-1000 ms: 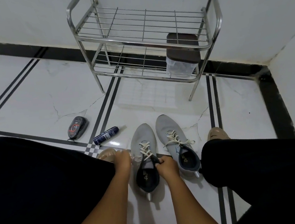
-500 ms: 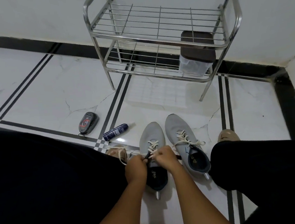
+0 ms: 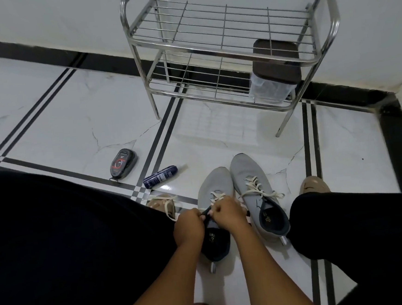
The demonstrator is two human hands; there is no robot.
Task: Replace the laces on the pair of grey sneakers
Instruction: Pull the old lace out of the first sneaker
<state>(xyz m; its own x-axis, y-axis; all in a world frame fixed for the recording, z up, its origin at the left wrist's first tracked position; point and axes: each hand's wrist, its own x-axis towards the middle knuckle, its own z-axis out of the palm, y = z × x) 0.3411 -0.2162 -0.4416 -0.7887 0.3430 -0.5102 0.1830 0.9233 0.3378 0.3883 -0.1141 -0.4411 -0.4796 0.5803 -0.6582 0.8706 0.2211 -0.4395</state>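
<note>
At the far left, a dark-trousered leg (image 3: 65, 247) fills the lower corner over the white tiled floor (image 3: 48, 121) with its black inlay lines. Beyond it on the floor lies a black oval shoe-polish sponge (image 3: 123, 163), and just to its right a small dark blue tube (image 3: 160, 176) lies on its side. Near the knee a beige shoe (image 3: 162, 203) shows, with a loose cream lace (image 3: 168, 209) draped across it. Next comes the left hand (image 3: 189, 228), fingers curled and pinching at the top of the tongue of the left grey sneaker (image 3: 213, 187), which stands on the floor between the person's legs, toe pointing away. The right hand (image 3: 228, 216) meets it there, fingers likewise curled, gripping the cream lace at the upper eyelets; exactly which strand each hand holds is too small to tell. Touching that shoe on its right side stands the right grey sneaker (image 3: 250, 177), cream laces (image 3: 258, 190) loosened and splayed. Behind, against the wall, a steel wire shoe rack (image 3: 223, 54) carries a clear container with a brown lid (image 3: 275, 72) on its lower shelf. At the far right, the other dark leg (image 3: 360, 231) ends in a second beige shoe (image 3: 313, 185).
</note>
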